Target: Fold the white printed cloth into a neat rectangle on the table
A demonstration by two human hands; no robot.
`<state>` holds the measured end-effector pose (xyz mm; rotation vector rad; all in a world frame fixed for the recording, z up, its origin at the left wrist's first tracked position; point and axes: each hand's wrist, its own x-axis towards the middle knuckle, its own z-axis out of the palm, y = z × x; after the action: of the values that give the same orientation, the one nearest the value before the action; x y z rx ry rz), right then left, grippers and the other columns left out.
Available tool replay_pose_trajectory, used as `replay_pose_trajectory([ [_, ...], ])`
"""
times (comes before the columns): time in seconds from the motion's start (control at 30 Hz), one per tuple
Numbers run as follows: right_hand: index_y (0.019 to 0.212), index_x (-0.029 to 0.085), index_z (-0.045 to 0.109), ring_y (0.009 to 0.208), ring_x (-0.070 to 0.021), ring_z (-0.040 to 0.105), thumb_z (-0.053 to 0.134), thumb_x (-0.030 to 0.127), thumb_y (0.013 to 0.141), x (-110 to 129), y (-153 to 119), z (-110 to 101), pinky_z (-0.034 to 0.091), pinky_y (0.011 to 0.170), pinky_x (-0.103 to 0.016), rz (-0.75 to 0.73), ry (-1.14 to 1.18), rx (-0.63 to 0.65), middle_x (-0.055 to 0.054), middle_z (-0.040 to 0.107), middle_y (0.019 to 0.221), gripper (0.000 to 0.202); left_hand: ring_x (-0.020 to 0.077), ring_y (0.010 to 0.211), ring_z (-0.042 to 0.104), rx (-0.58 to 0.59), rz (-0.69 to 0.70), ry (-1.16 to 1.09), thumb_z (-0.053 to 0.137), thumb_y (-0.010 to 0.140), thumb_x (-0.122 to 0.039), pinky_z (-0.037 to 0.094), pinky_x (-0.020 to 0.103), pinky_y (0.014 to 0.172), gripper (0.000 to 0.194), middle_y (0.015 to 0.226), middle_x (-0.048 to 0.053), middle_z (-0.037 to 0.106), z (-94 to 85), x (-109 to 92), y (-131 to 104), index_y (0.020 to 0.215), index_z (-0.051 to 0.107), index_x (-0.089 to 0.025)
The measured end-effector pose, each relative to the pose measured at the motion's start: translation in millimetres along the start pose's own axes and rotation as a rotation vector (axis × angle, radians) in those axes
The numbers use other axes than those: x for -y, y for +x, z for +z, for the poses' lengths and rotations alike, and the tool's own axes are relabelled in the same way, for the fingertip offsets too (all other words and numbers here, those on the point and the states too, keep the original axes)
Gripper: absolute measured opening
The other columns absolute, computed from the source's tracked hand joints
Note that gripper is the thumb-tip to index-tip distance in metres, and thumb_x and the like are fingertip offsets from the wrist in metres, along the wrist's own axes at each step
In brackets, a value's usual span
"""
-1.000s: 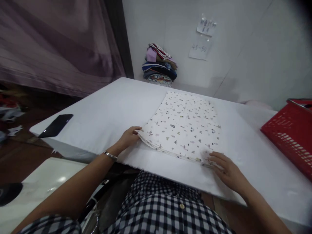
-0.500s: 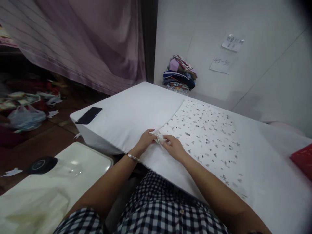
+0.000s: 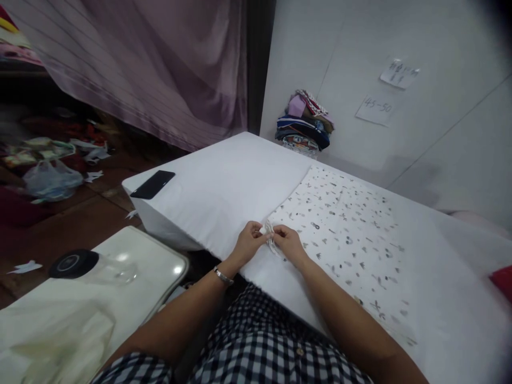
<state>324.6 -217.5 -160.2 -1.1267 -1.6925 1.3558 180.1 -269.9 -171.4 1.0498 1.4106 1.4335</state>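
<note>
A white cloth (image 3: 344, 224) with small grey printed motifs lies spread on the white-covered table (image 3: 224, 181). At its near left corner, my left hand (image 3: 250, 240) pinches a gathered bit of the fabric between thumb and fingers. My right hand (image 3: 288, 242) grips the same bunched corner from the other side, fingertips close to those of the left. Small folds of the cloth show between the two hands, lifted slightly off the surface. The rest of the cloth lies flat to the right and beyond my right hand.
A black phone (image 3: 153, 184) lies at the table's left end. Folded clothes (image 3: 304, 125) are stacked by the wall. On a lower cream surface (image 3: 152, 256) at left lies a clear bottle with a black base (image 3: 74, 264). Something red (image 3: 502, 282) sits at the right edge.
The cloth's corner is bunched up more between my fingers, and my left hand has turned, its fingertips now pinching upward. The whole view has shifted slightly.
</note>
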Motion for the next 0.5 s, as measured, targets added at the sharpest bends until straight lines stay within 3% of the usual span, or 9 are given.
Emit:
replay_pose_trajectory([
  [0.2,0.071,0.019,0.064,0.053,-0.0109,0.041,0.058,0.044,0.074,5.4,-1.1,-3.1,0.034,0.052,-0.024,0.013,-0.012,0.051,0.005,0.048,0.053,0.026,0.0118,0.067,0.058,0.058,0.052,0.14,0.07,0.069,-0.029,0.045,0.025,0.063,0.032,0.076,-0.005,0.057,1.6,0.7,-4.5,0.091,0.047,-0.022],
  [0.37,0.077,0.019,0.064,0.051,-0.0126,0.045,0.055,0.046,0.077,2.4,-3.3,-3.4,0.038,0.051,-0.025,0.0,-0.021,-0.049,0.004,0.05,0.053,0.029,0.0111,0.065,0.055,0.008,0.053,0.107,0.065,0.069,-0.028,0.046,0.026,0.062,0.024,0.079,-0.004,0.058,2.0,3.3,-0.1,0.087,0.051,-0.021],
  [0.5,0.089,0.02,0.065,0.063,-0.0153,0.054,0.05,0.036,0.082,3.5,-8.2,-3.7,0.045,0.062,-0.028,-0.244,-0.249,-0.117,-0.001,0.061,0.072,0.023,0.0128,0.067,0.057,0.016,-0.008,-0.087,0.068,0.066,-0.035,0.048,0.027,0.061,0.03,0.075,-0.004,0.057,2.3,5.4,3.3,0.085,0.049,-0.021],
])
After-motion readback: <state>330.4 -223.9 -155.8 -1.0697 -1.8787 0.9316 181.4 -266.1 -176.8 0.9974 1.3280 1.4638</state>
